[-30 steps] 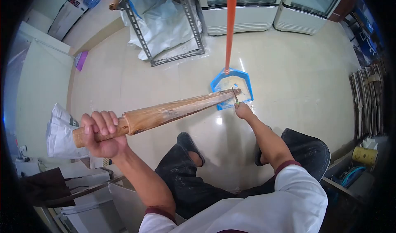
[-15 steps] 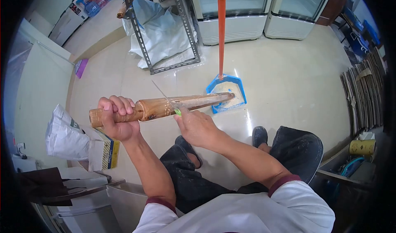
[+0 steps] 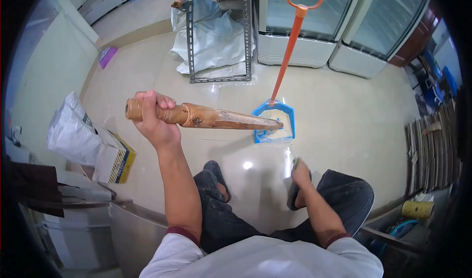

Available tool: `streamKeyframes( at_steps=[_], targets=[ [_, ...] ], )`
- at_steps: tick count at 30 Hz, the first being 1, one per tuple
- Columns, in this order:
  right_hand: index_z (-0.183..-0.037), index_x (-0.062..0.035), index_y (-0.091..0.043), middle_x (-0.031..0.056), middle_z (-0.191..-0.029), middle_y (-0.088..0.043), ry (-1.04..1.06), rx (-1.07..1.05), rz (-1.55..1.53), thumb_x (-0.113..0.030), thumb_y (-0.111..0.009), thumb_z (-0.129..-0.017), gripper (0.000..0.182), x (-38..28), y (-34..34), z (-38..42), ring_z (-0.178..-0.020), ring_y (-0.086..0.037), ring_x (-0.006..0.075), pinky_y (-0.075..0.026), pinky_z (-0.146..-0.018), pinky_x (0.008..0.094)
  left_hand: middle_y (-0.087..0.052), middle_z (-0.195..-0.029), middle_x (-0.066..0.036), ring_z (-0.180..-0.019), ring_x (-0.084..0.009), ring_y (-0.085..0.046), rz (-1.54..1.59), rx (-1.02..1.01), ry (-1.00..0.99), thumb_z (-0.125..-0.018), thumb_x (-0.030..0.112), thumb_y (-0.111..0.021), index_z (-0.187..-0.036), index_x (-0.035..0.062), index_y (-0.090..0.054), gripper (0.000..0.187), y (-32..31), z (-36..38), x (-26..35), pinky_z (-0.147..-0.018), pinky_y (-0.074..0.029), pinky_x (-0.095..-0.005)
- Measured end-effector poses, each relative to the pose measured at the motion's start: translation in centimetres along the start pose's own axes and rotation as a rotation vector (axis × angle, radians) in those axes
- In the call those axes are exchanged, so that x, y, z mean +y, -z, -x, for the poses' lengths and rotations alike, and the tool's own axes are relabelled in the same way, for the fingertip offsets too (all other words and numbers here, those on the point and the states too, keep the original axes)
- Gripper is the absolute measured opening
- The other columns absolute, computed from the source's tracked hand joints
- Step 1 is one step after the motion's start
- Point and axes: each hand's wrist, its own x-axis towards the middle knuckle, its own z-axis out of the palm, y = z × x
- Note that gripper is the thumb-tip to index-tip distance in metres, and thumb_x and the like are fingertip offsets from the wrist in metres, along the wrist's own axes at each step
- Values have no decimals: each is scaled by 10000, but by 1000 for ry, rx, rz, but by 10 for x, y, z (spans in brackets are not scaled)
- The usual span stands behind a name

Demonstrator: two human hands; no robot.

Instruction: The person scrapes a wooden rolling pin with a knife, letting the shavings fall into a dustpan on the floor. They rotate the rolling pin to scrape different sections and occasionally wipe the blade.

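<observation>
My left hand (image 3: 160, 120) is wrapped around the narrow handle end of a brown wooden pole (image 3: 211, 117), which has a pale stripped patch along its upper side. The pole points right, its far end over or resting in a blue dustpan (image 3: 259, 109); contact cannot be made out. Pale dust or shavings lie in the dustpan. Lower right, apart from the pole, my right hand (image 3: 302, 173) is closed on a green-handled knife (image 3: 296, 162). Its blade is barely visible now.
The dustpan's orange handle (image 3: 290, 51) stands up in front of glass-door fridges (image 3: 295, 50). A metal rack (image 3: 191, 46) with white sacks (image 3: 216, 46) is at the back. Left are a box (image 3: 115, 157) and a white bag (image 3: 73, 130); stacked cardboard (image 3: 430, 150) stands right.
My right hand has moved away from the pole, down and to the right, with the knife. My left hand keeps its hold on the pole. The view has shifted.
</observation>
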Motion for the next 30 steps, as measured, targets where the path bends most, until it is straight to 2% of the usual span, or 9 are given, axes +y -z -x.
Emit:
streamKeyframes(
  at_steps=[4,9,10,12,15,18,21,25,30],
  targets=[
    [-916,15,-524,277,-931,-550,20,-52,84,-15,-476,-730,194,-5,42,25,-903,-532,419,-426,-797,479,-461,-610,-22,-529,-110,-466,-15,176,-13,-804,88,-626,-775,61,-469,163,0,-7,-6,-524,-446,-265],
    [-1017,17,-542,204,-941,-567,317,89,-59,-12,-459,-842,196,-78,179,32,-937,-564,343,-441,-798,377,-538,-661,-34,-580,-118,-535,-19,224,-14,-779,129,-673,-797,40,-529,171,11,-15,-9,-584,-464,-261],
    [-1001,-4,-573,197,-997,-576,165,36,-216,-87,-461,-888,180,-86,199,31,-1083,-517,311,-393,-893,360,-526,-655,-30,-580,-120,-524,-31,236,-13,-775,137,-681,-806,48,-524,183,11,-16,-8,-579,-457,-259],
    [-955,-16,-600,199,-1027,-581,162,33,-161,-155,-465,-905,201,-77,222,17,-1170,-444,317,-328,-961,369,-501,-645,-24,-578,-123,-503,-55,242,-7,-767,153,-696,-824,63,-514,210,8,-16,-6,-569,-443,-253],
    [-869,-36,-639,210,-1077,-580,191,96,-100,-277,-467,-918,301,-41,211,-12,-1287,-289,349,-197,-1048,381,-506,-644,-26,-585,-126,-514,-52,216,4,-753,173,-710,-832,54,-522,236,10,-14,-3,-580,-441,-241],
    [-885,-56,-648,224,-1159,-536,51,78,-277,-283,-475,-910,286,-12,179,-42,-1285,-278,376,-191,-1058,399,-524,-662,-36,-613,-138,-542,-47,221,-15,-759,158,-697,-801,48,-531,203,11,-13,-4,-629,-459,-272],
    [-883,-63,-655,216,-1121,-560,360,301,-15,-279,-484,-903,276,-54,176,-31,-1278,-284,380,-181,-1064,414,-559,-698,-58,-671,-159,-580,-83,229,-34,-770,144,-678,-808,39,-544,174,10,-14,-5,-688,-473,-298],
    [-893,-88,-670,210,-1165,-540,178,-15,-148,-308,-468,-905,298,-72,177,-29,-1282,-257,403,-142,-1067,462,-598,-753,-93,-747,-192,-613,-120,202,-53,-789,129,-650,-859,15,-560,162,15,-16,-10,-755,-478,-316],
    [-966,-123,-672,263,-1246,-455,253,65,-24,-354,-485,-885,308,-61,172,-30,-1293,-230,415,-119,-1065,499,-604,-763,-102,-767,-209,-618,-123,196,-69,-796,120,-636,-884,5,-565,161,16,-18,-12,-768,-476,-332]
  ],
)
